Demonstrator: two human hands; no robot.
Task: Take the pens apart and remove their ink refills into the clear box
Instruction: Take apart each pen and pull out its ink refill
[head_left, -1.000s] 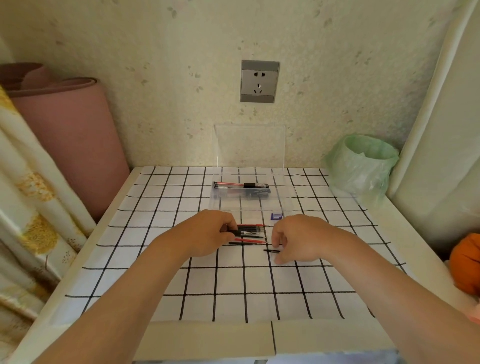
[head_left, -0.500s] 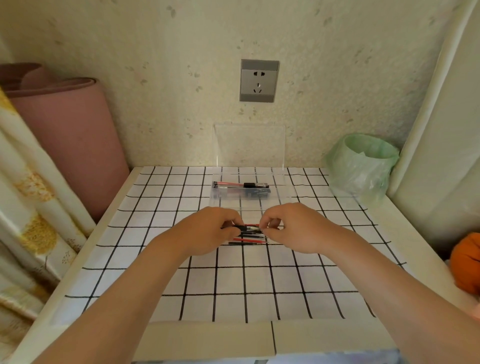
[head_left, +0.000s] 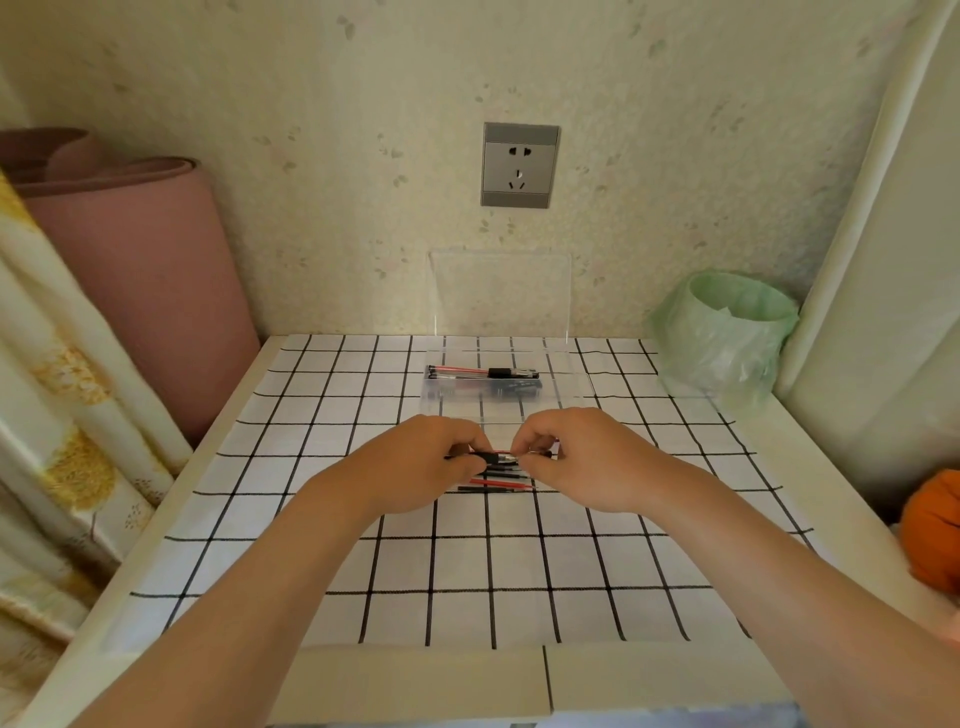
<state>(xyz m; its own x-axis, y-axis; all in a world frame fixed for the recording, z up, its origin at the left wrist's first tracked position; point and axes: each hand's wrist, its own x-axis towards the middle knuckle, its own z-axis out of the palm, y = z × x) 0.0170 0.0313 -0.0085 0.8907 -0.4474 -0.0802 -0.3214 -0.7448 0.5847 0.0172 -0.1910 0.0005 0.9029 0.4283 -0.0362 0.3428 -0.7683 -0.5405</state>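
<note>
A black pen (head_left: 493, 458) is held level just above the checked cloth. My left hand (head_left: 421, 467) grips its left end and my right hand (head_left: 582, 460) pinches its right end, the two hands close together. Under them lies a small pile of red and black refills and pen parts (head_left: 496, 483). Behind the hands stands the clear box (head_left: 576, 384), lid open against the wall, with red and black pen pieces (head_left: 483, 373) along its back side.
A green-bagged bin (head_left: 727, 332) stands at the back right of the table. A pink rolled mat (head_left: 130, 270) and a patterned curtain (head_left: 62, 415) flank the left edge. An orange object (head_left: 932, 530) sits off the right edge. A wall socket (head_left: 519, 164) is above the box.
My right hand has come up from the cloth and left to the pen held by my left hand; both hands now hold it between them.
</note>
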